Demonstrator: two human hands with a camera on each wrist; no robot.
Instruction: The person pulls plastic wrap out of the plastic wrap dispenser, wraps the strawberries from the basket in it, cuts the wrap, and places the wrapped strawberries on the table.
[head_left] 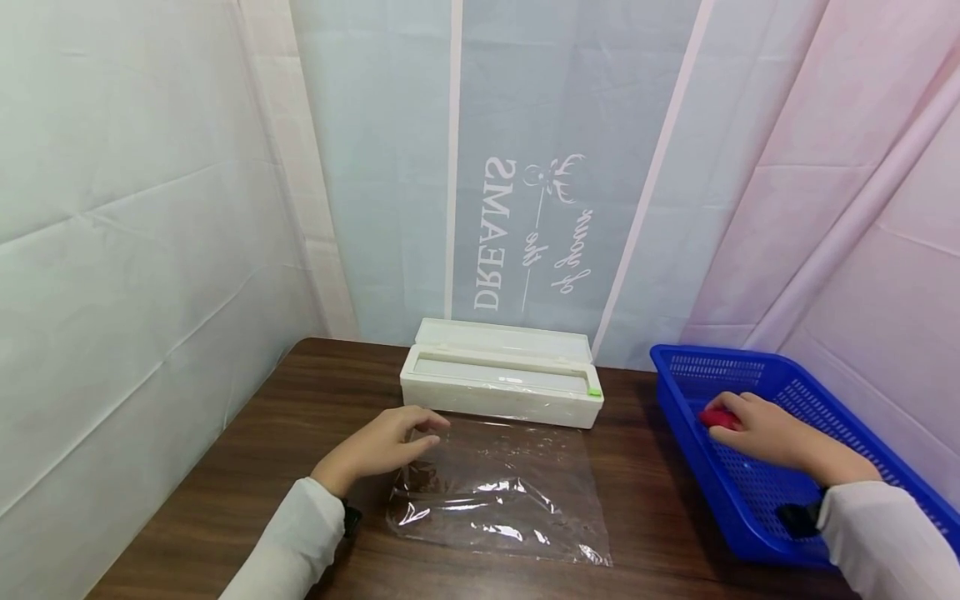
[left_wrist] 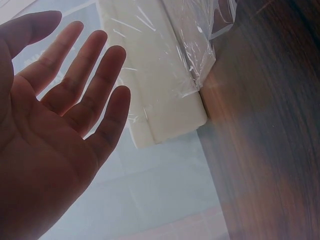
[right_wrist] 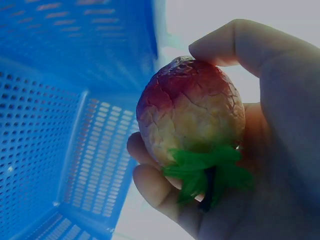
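Observation:
A red-and-yellow artificial fruit [right_wrist: 192, 110] with green leaves and a dark stem is gripped between the thumb and fingers of my right hand [head_left: 772, 437]. That hand is over the blue basket [head_left: 738, 533]; in the head view the fruit shows only as a red patch. My left hand [head_left: 382, 450], fingers spread and slightly bent, holds nothing. It hovers by the left edge of a clear plastic film [head_left: 517, 483] spread across the table. Behind the film stands a white cling film dispenser box [head_left: 495, 400], its lid raised, with film coming over its front.
The brown wooden table [head_left: 277, 450] ends at a hanging patterned curtain [head_left: 390, 167] behind the box. White fabric [head_left: 135, 208] hangs on the left and pinkish fabric on the right. A small green piece [head_left: 594, 392] sits at the box's right end.

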